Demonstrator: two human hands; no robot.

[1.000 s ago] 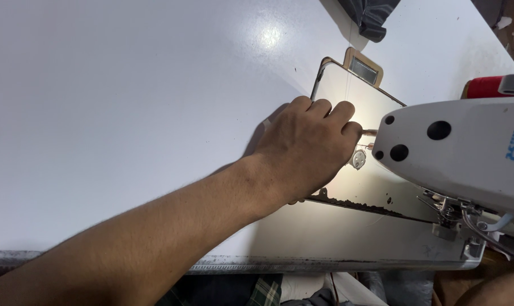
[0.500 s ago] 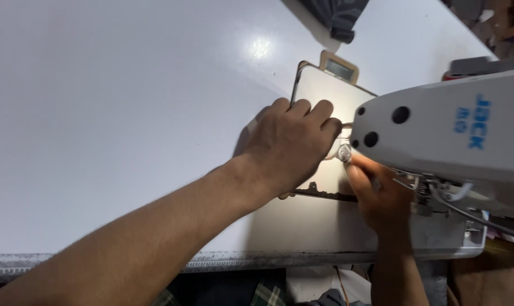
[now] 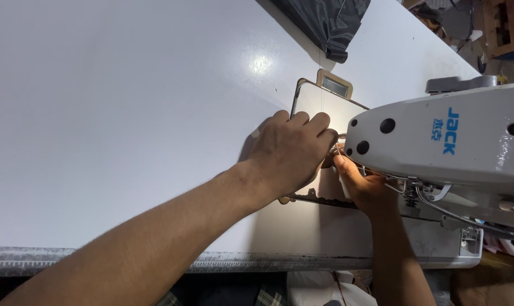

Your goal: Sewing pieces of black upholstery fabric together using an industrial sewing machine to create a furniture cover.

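I'm reaching my left hand [image 3: 291, 153] across the white bench [image 3: 126, 113], fingers curled down beside the head end of the sewing machine [image 3: 438, 141]. I'm pinching something small there against my other hand; it's hidden behind my knuckles, so I cannot tell exactly what, though a thin pale thread [image 3: 337, 148] is showing at my fingertips. The hand is sitting over the metal plate [image 3: 319, 102] set into the bench, near the bench's right side.

My right hand [image 3: 364, 184] is coming up from the front edge of the bench, under the machine head, fingers closed and meeting the left fingertips at the same spot. Grip looks pinched, but what it's holding is hidden too.

Doing this well, as I judge it: keeping both wrists steady, resting the left palm on the plate for support, working with fingertips only, keeping the thread taut and short, and keeping knuckles clear of the needle area under the head.

Dark cloth [image 3: 325, 22] is lying at the far edge of the bench, well apart.
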